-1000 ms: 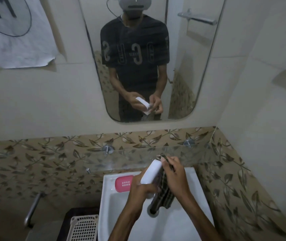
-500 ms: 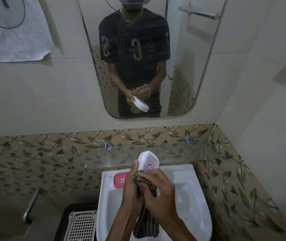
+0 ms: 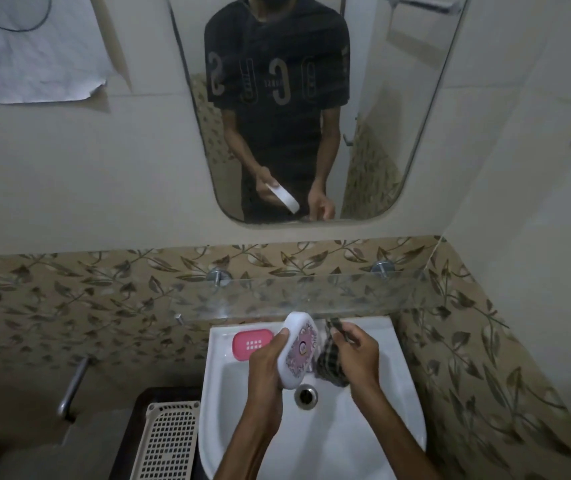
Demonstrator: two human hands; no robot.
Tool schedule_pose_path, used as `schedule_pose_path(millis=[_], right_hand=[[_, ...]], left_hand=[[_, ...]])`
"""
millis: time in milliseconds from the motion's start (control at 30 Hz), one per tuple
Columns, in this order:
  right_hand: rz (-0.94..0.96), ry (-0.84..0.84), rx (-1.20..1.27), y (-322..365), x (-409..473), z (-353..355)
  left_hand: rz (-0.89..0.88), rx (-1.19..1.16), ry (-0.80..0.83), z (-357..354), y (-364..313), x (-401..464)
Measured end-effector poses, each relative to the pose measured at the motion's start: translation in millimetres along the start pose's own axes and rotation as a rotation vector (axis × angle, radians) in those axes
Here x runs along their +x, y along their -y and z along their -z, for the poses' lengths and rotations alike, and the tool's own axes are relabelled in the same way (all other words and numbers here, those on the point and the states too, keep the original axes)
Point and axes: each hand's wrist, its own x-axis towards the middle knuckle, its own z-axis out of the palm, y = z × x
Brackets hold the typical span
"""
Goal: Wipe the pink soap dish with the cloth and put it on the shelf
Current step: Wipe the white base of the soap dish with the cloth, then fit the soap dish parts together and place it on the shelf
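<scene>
My left hand (image 3: 266, 365) grips a white soap-dish piece with a pink patterned face (image 3: 298, 351), held tilted over the white sink (image 3: 395, 403). To its right, my right hand (image 3: 358, 355) holds a dark checked cloth (image 3: 329, 367), a short gap away from the piece. A pink soap dish part with small holes (image 3: 252, 344) lies on the sink's back left ledge. The glass shelf (image 3: 312, 297) runs along the wall just above the sink.
A mirror (image 3: 312, 109) above reflects a person in a dark shirt. The sink drain (image 3: 306, 395) is below my hands. A beige plastic basket (image 3: 166, 441) sits at lower left beside a metal handle (image 3: 72, 389). Paper (image 3: 31, 46) hangs on the wall.
My hands have come apart: the cloth in my right hand came off the white piece and moved right. My left hand lowered and tilted the piece so its patterned face shows.
</scene>
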Motion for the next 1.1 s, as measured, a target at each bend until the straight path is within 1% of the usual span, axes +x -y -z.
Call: schedule_pose_path(millis=[67, 133, 200, 267, 367, 433, 567, 633, 700, 767, 833, 933, 967, 1000, 1033, 1100], right_hand=[[-0.154, -0.06, 0.086, -17, 4, 14], [-0.338, -0.132, 0.239, -31, 11, 29], [-0.481, -0.156, 0.4, -40, 20, 45], [-0.557, -0.137, 0.509, -45, 28, 56], [-0.652, -0.191, 0.631, -49, 39, 63], [-0.691, -0.209, 0.688, -49, 46, 61], [-0.706, -0.148, 0.784, -41, 59, 47], [-0.663, -0.162, 0.844, -32, 72, 44], [-0.579, -0.202, 0.871, -24, 88, 43], [-0.544, -0.237, 0.834, -22, 104, 43], [-0.572, -0.229, 0.689, -30, 112, 46], [-0.617, -0.191, 0.213, -52, 108, 47], [-0.597, -0.179, 0.083, -59, 101, 44], [-0.581, -0.149, 0.005, -64, 91, 40], [-0.585, -0.092, -0.014, -68, 78, 34], [-0.661, 0.131, 0.02, -68, 44, 21]], left_hand=[[0.032, -0.018, -0.044, 8, 2, 1], [0.09, -0.046, -0.059, 18, 8, 3], [0.147, -0.078, -0.058, 27, 16, 3], [0.206, -0.117, -0.043, 34, 26, 3], [0.283, -0.177, -0.048, 44, 42, 2], [0.316, -0.199, -0.06, 48, 51, 2], [0.354, -0.276, -0.067, 55, 64, 6], [0.347, -0.296, -0.062, 58, 69, 10], [0.326, -0.284, -0.054, 62, 73, 12], [0.307, -0.228, -0.058, 64, 74, 15], [0.288, -0.078, -0.117, 63, 74, 18], [0.19, 0.276, -0.211, 63, 72, 21], [0.139, 0.378, -0.192, 64, 70, 22], [0.084, 0.461, -0.137, 64, 69, 23], [0.025, 0.551, -0.072, 63, 67, 24], [-0.109, 0.757, 0.043, 62, 66, 27]])
